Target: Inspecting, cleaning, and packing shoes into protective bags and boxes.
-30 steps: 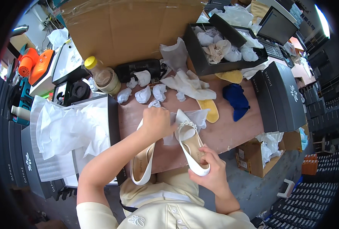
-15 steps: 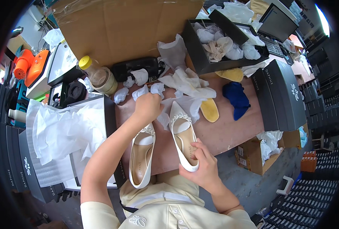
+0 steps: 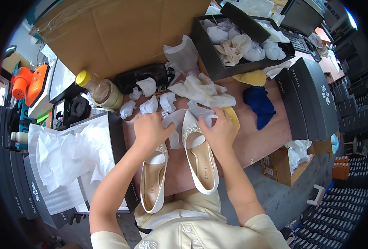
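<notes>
My left hand lies palm down, fingers curled, wrist bent toward the middle. My right hand mirrors it, fingers spread and pressing down. Both bare forearms angle inward from the lower edge, elbows apart.

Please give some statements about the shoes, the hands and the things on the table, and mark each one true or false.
1. Two white shoes lie on the table. True.
2. The left hand holds the bottle. False: it is on white paper by the shoes.
3. The right hand rests at a shoe's toe. True.
4. The blue cloth lies in the black box. False: it lies on the table.
</notes>
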{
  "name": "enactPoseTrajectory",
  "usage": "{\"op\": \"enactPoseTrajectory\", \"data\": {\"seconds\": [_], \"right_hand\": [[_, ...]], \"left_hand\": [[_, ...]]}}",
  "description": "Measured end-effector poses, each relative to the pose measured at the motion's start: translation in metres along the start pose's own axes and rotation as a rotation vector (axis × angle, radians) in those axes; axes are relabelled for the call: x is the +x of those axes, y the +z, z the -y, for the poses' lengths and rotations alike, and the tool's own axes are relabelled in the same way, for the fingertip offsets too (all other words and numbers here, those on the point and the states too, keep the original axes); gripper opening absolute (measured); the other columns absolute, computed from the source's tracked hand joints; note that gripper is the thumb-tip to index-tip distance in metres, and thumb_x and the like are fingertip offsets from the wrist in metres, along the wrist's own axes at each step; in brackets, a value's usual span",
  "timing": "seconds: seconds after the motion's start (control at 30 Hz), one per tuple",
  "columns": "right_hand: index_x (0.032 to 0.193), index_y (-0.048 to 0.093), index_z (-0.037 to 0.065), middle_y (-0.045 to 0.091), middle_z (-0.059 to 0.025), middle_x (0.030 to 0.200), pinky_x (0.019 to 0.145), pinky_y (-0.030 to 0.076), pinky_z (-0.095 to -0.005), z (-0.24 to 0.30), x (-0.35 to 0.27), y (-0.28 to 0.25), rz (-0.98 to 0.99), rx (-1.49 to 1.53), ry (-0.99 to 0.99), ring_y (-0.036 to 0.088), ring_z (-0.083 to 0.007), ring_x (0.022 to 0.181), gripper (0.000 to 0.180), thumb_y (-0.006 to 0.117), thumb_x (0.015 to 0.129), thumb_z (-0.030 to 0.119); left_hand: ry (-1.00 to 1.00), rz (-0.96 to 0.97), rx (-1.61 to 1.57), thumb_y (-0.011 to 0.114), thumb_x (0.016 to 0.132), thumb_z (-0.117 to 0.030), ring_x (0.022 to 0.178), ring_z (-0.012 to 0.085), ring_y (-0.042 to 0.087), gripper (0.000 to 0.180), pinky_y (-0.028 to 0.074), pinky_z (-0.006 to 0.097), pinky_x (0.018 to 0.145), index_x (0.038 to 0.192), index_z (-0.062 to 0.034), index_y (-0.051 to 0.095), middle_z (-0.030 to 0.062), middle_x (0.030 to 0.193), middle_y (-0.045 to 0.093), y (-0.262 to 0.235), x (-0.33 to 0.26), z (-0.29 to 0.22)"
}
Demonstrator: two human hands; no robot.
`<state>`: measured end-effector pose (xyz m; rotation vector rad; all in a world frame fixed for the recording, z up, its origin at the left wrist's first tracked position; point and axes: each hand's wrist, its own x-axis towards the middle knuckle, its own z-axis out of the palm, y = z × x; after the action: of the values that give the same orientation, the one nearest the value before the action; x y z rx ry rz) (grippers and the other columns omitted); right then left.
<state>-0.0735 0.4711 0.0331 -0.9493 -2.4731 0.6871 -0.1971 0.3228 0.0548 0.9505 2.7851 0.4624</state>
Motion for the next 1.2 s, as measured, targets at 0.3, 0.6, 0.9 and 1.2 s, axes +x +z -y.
{"op": "enactPoseTrajectory", "data": {"seconds": [0.3, 0.6, 0.9, 1.2], "right_hand": [[0.095, 0.067, 0.001, 0.064, -0.0112, 0.081, 0.061, 0.048, -0.0294, -0.017, -0.023, -0.007, 0.033, 0.513, 0.068, 0.062, -0.0197, 0.066, 0.019, 0.062, 0.078, 0.008], [0.098, 0.066, -0.002, 0.064, -0.0071, 0.084, 0.06, 0.046, -0.0232, 0.002, -0.024, -0.015, 0.384, 0.627, -0.082, 0.057, -0.0097, 0.068, 0.017, 0.06, 0.085, 0.008], [0.107, 0.06, -0.004, 0.063, -0.0205, 0.095, 0.077, 0.049, -0.0386, -0.01, -0.017, -0.02, 0.791, 0.325, -0.406, 0.061, -0.0374, 0.082, 0.034, 0.051, 0.074, 0.0], [0.089, 0.052, 0.005, 0.063, -0.0162, 0.072, 0.059, 0.047, -0.0437, -0.011, 0.013, -0.002, 0.492, -0.199, -0.591, 0.063, -0.0339, 0.069, 0.031, 0.071, 0.067, 0.016]], "left_hand": [[0.365, -0.051, -0.491, 0.065, 0.073, -0.013, 0.062, 0.0314, 0.058, 0.014, 0.046, 0.041, 0.061, 0.074, -0.001, 0.058, 0.0143, 0.07, 0.058, 0.026, -0.021, -0.037], [0.775, 0.052, -0.137, 0.065, 0.073, -0.017, 0.082, 0.0252, 0.058, 0.015, 0.045, 0.037, 0.074, 0.079, -0.0023, 0.064, 0.0115, 0.079, 0.062, 0.029, -0.04, -0.028], [0.502, 0.021, -0.388, 0.066, 0.073, -0.005, 0.066, 0.0299, 0.059, 0.021, 0.049, 0.037, 0.059, 0.094, -0.0025, 0.06, 0.0128, 0.081, 0.058, 0.016, -0.035, -0.008], [0.311, 0.033, -0.063, 0.067, 0.065, -0.006, 0.063, 0.0322, 0.064, 0.034, 0.052, 0.039, 0.054, 0.09, 0.0019, 0.046, 0.0179, 0.08, 0.059, 0.04, -0.03, -0.043]]}}
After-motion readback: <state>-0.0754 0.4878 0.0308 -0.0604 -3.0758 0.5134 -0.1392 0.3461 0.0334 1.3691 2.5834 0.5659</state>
